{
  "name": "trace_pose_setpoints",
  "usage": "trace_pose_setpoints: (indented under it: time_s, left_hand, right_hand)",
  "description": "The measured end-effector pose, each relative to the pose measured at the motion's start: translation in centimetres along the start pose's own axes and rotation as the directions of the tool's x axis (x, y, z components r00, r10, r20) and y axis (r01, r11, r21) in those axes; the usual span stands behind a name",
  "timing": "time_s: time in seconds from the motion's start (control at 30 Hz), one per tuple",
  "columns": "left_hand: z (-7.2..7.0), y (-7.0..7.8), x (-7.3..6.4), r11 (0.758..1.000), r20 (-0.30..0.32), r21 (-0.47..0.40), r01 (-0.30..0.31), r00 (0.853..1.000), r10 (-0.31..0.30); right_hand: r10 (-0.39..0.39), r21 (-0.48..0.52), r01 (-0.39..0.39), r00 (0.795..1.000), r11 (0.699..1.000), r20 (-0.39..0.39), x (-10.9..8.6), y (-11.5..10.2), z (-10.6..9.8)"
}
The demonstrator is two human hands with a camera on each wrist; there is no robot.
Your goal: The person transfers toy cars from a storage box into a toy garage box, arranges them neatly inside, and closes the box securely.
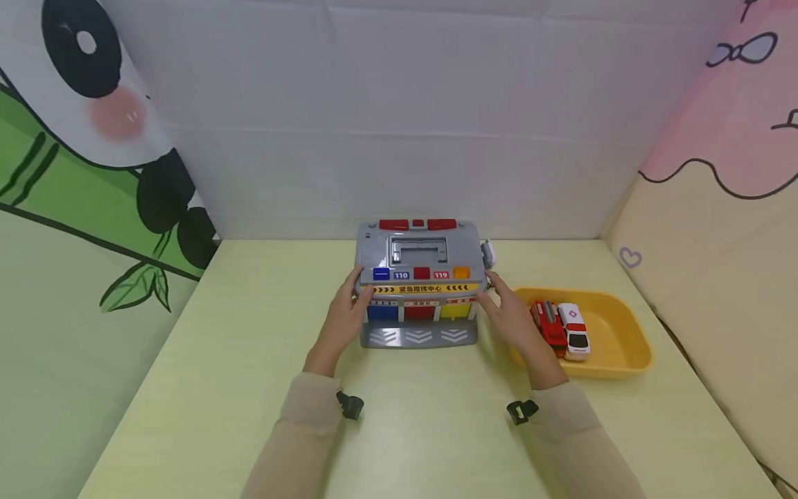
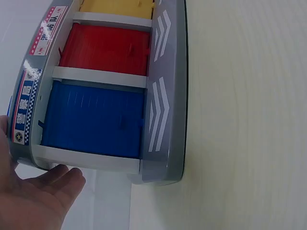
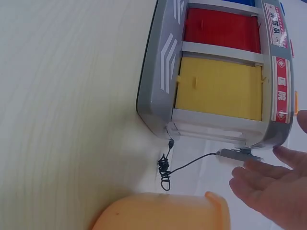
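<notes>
A grey toy emergency station [image 1: 419,277] stands on the table, with blue, red and yellow doors along its front. My left hand [image 1: 343,312] touches its left side, thumb near the front edge of the roof. In the left wrist view, the fingers of that hand [image 2: 45,196] lie beside the end wall, by the blue door [image 2: 93,120]. On the opposite side, my right hand [image 1: 512,315] is at the roof's corner with its fingers extended. The right wrist view shows this hand [image 3: 276,179] near the yellow door [image 3: 218,88]; whether every finger touches is unclear.
Right of the station is a yellow tray [image 1: 614,333] holding a red toy fire truck [image 1: 548,326] and a white toy ambulance [image 1: 574,331], partly behind my right forearm. A coiled black cord [image 3: 164,167] hangs at the station's right side. A white backdrop [image 1: 386,104] rises behind the table.
</notes>
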State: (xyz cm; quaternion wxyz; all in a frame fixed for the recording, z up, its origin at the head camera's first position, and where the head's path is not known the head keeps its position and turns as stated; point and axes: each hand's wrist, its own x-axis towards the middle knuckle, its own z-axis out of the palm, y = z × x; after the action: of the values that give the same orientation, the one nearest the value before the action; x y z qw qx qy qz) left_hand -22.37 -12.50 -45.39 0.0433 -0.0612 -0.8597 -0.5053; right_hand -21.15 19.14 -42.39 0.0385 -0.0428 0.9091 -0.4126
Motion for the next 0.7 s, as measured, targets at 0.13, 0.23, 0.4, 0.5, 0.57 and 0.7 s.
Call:
trace_pose_setpoints:
  time_s: [0.13,0.23,0.4,0.5,0.57,0.7]
  left_hand:
    - [0.2,0.0,0.1,0.999,0.003,-0.024,0.025,1.0,-0.025]
    - [0.3,-0.1,0.2,0.999,-0.004,-0.035,0.039,0.999,-0.039]
    - [0.4,0.0,0.5,0.997,-0.019,-0.06,0.046,0.999,-0.048]
    - [0.4,0.1,0.6,0.994,-0.024,-0.098,0.051,0.998,-0.053]
    - [0.4,0.1,0.6,0.991,-0.033,-0.128,0.049,0.998,-0.054]
    - [0.4,0.1,0.6,0.984,-0.053,-0.17,0.058,0.996,-0.068]
  right_hand:
    - [-0.024,0.067,0.024,1.0,0.997,-0.013,0.2,0.0,0.2]
    - [-0.037,0.123,0.04,0.999,0.992,-0.022,0.5,0.1,0.5]
    - [-0.024,0.207,0.029,0.999,0.978,-0.025,1.1,0.1,1.0]
    - [0.003,0.253,0.003,1.0,0.967,-0.022,1.2,-0.1,1.1]
    - [0.023,0.286,-0.018,1.0,0.958,-0.014,1.3,-0.3,1.2]
    - [0.067,0.345,-0.064,0.998,0.936,0.001,1.3,-0.7,1.2]
